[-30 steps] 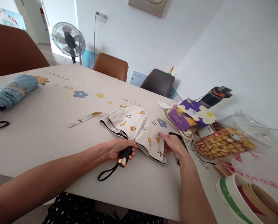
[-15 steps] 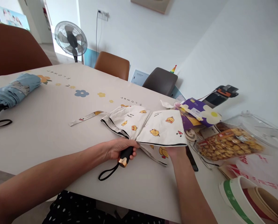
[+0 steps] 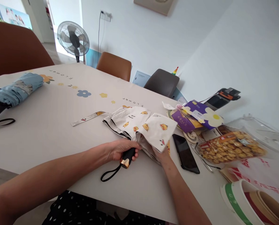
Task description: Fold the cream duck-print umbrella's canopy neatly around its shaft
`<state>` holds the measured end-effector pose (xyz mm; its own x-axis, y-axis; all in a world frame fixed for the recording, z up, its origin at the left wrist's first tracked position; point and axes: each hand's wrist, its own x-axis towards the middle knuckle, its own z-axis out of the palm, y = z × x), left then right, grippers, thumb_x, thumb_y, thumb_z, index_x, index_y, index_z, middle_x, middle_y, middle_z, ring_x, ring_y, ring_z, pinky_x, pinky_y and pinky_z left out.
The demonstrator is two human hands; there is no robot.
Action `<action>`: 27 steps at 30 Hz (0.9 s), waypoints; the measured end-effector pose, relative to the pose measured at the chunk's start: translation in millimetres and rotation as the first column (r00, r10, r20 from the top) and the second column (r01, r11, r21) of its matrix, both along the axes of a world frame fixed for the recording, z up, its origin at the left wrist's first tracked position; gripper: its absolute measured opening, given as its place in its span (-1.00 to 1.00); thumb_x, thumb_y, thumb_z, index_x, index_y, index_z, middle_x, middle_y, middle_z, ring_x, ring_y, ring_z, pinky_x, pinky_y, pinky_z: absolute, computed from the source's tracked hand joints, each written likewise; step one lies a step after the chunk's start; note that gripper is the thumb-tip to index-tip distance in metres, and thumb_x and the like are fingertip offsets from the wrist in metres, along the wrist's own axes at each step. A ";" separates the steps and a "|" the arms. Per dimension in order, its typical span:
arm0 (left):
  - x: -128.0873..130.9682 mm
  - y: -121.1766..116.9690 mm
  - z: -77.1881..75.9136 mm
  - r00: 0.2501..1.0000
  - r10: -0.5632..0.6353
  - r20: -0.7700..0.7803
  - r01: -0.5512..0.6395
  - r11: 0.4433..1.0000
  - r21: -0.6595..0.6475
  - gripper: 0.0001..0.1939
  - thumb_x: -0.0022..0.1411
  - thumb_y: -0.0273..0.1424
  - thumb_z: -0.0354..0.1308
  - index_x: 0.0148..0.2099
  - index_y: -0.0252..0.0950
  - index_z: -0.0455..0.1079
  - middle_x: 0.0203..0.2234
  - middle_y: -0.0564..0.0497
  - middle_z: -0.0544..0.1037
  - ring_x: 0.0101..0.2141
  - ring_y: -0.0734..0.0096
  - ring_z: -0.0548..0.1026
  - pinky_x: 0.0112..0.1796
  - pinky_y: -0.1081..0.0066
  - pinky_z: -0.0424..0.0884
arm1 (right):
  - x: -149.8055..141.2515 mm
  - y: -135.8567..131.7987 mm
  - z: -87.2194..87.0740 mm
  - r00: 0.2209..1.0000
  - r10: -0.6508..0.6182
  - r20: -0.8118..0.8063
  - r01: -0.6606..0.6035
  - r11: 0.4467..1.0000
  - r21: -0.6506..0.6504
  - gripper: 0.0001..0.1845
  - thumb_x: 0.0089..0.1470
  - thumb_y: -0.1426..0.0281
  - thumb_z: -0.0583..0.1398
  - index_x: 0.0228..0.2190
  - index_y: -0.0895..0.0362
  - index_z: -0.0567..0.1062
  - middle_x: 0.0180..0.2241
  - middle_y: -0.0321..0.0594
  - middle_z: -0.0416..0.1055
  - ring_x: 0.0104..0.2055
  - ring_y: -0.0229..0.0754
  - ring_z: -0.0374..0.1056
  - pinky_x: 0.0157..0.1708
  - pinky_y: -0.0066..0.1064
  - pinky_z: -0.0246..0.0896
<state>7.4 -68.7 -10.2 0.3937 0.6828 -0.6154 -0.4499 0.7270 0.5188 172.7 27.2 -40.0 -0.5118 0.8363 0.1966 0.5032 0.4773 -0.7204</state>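
Observation:
A white folding umbrella (image 3: 130,120) printed with yellow ducks lies on the table, its canopy loosely bunched and its strap stretched out to the left. My left hand (image 3: 126,150) is closed around the top of its black handle (image 3: 128,156), thumb pressed at the canopy's edge. From the handle's gold-coloured end hangs a black wrist loop. My right hand (image 3: 160,153) is under a raised fold of the canopy on the right; the cloth covers its fingers, so their grip is hidden.
A folded blue umbrella (image 3: 19,89) lies at the left. To the right are a black phone (image 3: 185,153), glasses (image 3: 205,161), a purple box (image 3: 188,118), a clear container of snacks (image 3: 233,145) and a tape-like roll (image 3: 237,200). Chairs and a fan (image 3: 73,39) stand beyond the table.
My right hand went from the canopy's outer face to beneath it, lifted a panel out to the right, then moved back left with the fold. My left hand kept its hold on the handle.

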 end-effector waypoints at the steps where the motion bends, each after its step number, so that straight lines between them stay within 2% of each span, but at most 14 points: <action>1: 0.1 0.0 -0.4 1.000 0.012 0.004 -0.012 1.000 0.007 -0.77 -0.11 -0.50 0.23 -0.57 -0.35 0.18 -0.70 0.11 0.29 -0.66 0.61 0.29 -0.67 0.61 0.22 | -5.9 -3.5 4.3 1.000 0.023 -0.012 -0.023 1.000 0.018 -0.61 0.03 0.22 0.13 -0.07 -0.01 0.35 -0.03 -0.24 0.30 0.00 -0.11 0.21 -0.05 -0.22 0.20; 3: 0.2 -0.1 -1.1 0.999 0.041 0.016 -0.041 0.999 0.024 -0.78 -0.11 -0.51 0.23 -0.55 -0.35 0.19 -0.70 0.12 0.28 -0.64 0.60 0.30 -0.67 0.61 0.22 | -18.5 -8.4 14.2 0.995 0.087 -0.050 -0.084 0.994 0.073 -0.55 -0.01 0.22 0.13 -0.06 0.07 0.37 -0.02 -0.16 0.31 0.03 -0.06 0.20 0.00 -0.20 0.14; 6: 0.0 -0.3 -0.6 1.000 0.025 0.009 -0.025 0.999 0.026 -0.77 -0.08 -0.50 0.22 -0.58 -0.36 0.18 -0.70 0.11 0.28 -0.63 0.61 0.30 -0.66 0.61 0.23 | -36.6 -7.0 31.5 0.991 0.130 0.026 -0.133 0.966 0.221 -0.45 -0.03 0.19 0.15 0.01 0.12 0.33 0.08 -0.08 0.21 0.12 0.03 0.08 0.09 -0.10 -0.04; 8: -0.4 -0.5 0.3 1.000 0.011 0.007 -0.011 0.999 0.033 -0.75 -0.08 -0.49 0.23 -0.59 -0.36 0.17 -0.70 0.11 0.27 -0.64 0.62 0.29 -0.66 0.61 0.23 | -46.8 0.0 42.2 0.986 0.120 0.116 -0.149 0.947 0.285 -0.28 -0.05 0.12 0.15 0.13 0.11 0.16 0.19 -0.08 0.02 0.21 0.06 -0.10 0.13 -0.04 -0.19; 10: -0.9 -0.5 0.8 1.000 0.003 0.010 -0.004 0.999 0.037 -0.74 -0.09 -0.47 0.24 -0.59 -0.36 0.17 -0.70 0.11 0.27 -0.64 0.62 0.29 -0.65 0.61 0.23 | -56.1 9.7 49.9 0.971 0.119 0.208 -0.176 0.943 0.281 -0.21 0.01 0.08 0.08 0.20 0.11 -0.01 0.24 -0.08 -0.14 0.25 0.03 -0.21 0.14 -0.03 -0.30; 12: -1.5 -0.3 0.3 1.000 0.000 0.014 0.000 1.000 0.025 -0.74 -0.09 -0.47 0.24 -0.59 -0.36 0.17 -0.69 0.11 0.28 -0.64 0.62 0.29 -0.65 0.61 0.24 | -65.2 19.4 54.0 0.918 0.163 0.362 -0.255 0.941 0.221 -0.27 0.06 0.07 0.01 0.19 0.11 0.01 0.23 -0.07 -0.08 0.25 0.01 -0.19 0.14 -0.02 -0.35; 15: -2.1 0.7 -1.7 0.999 0.011 0.037 -0.012 1.000 0.014 -0.75 -0.09 -0.49 0.25 -0.57 -0.36 0.18 -0.69 0.11 0.28 -0.63 0.61 0.30 -0.65 0.61 0.24 | -77.8 28.1 55.9 0.757 0.239 0.608 -0.371 0.923 0.099 -0.39 0.07 0.05 -0.04 0.08 0.10 0.25 0.17 -0.08 0.07 0.23 0.05 -0.13 0.11 0.01 -0.36; 18: -2.2 1.6 -3.1 0.998 0.017 0.054 -0.018 1.000 0.012 -0.76 -0.08 -0.51 0.24 -0.56 -0.36 0.18 -0.68 0.12 0.27 -0.62 0.61 0.30 -0.65 0.61 0.24 | -87.9 27.2 55.7 0.658 0.231 0.716 -0.390 0.919 0.062 -0.43 0.06 0.05 -0.03 0.01 0.09 0.32 0.17 -0.07 0.09 0.22 0.06 -0.11 0.09 0.04 -0.35; 22: -1.4 1.8 -2.6 0.999 0.019 0.040 -0.019 1.000 0.009 -0.75 -0.08 -0.48 0.25 -0.55 -0.35 0.18 -0.68 0.12 0.27 -0.63 0.61 0.29 -0.65 0.60 0.24 | -97.5 19.7 53.1 0.649 0.180 0.739 -0.375 0.921 0.105 -0.53 0.06 0.12 -0.03 -0.09 0.09 0.38 0.08 -0.08 0.22 0.16 0.05 -0.02 0.07 0.08 -0.38; 27: 2.8 0.4 -3.5 0.997 0.080 0.003 -0.080 0.995 0.056 -0.76 -0.09 -0.42 0.27 -0.50 -0.36 0.22 -0.66 0.11 0.31 -0.64 0.59 0.29 -0.68 0.57 0.22 | -107.3 14.8 48.8 0.639 0.146 0.755 -0.355 0.927 0.121 -0.56 0.05 0.16 -0.03 -0.17 0.14 0.41 0.02 -0.03 0.28 0.10 0.07 0.06 0.06 0.11 -0.37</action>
<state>10.1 -68.2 -13.7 0.3366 0.7455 -0.5753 -0.5062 0.6584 0.5570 65.5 42.0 8.8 -0.7580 0.6328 -0.1584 0.6439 0.7647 -0.0262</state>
